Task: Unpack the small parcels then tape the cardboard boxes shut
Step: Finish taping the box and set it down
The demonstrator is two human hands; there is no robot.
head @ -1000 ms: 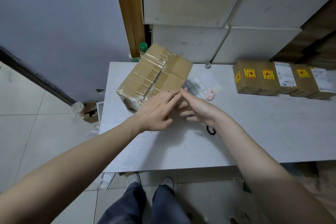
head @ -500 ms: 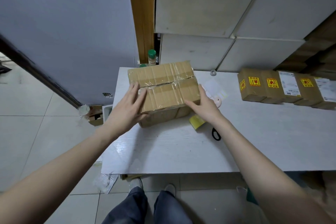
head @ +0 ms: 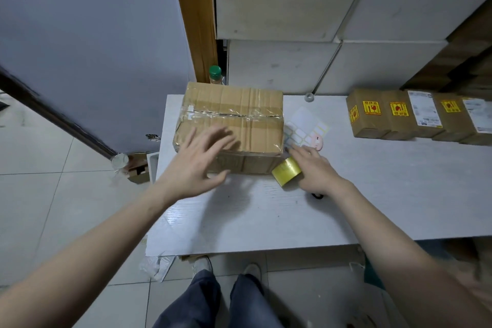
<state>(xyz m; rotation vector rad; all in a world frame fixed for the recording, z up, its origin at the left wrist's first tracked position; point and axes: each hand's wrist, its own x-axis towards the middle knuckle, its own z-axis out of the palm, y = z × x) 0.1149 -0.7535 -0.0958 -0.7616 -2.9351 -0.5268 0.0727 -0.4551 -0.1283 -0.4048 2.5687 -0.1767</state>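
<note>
A large cardboard box [head: 247, 114] sits flat at the back left of the white table [head: 372, 194], its top seam covered with clear tape. My left hand [head: 198, 161] hovers over the box's near left corner, fingers spread and blurred. A yellow roll of tape [head: 286, 170] lies just right of the box's near corner. My right hand [head: 312, 169] rests beside the roll, fingers touching it, index finger pointing toward the box.
A row of small brown parcels [head: 415, 117] with yellow stickers and white labels lines the back right. A sheet of labels [head: 306, 125] and a pink object [head: 316, 141] lie right of the box. A dark loop [head: 316, 196] peeks from under my right wrist. A green-capped bottle [head: 215, 74] stands behind the box.
The box was turned from tilted to lying flat on the table. Both hands have left it: the left lifted off its top, the right dropped to the yellow tape roll.
</note>
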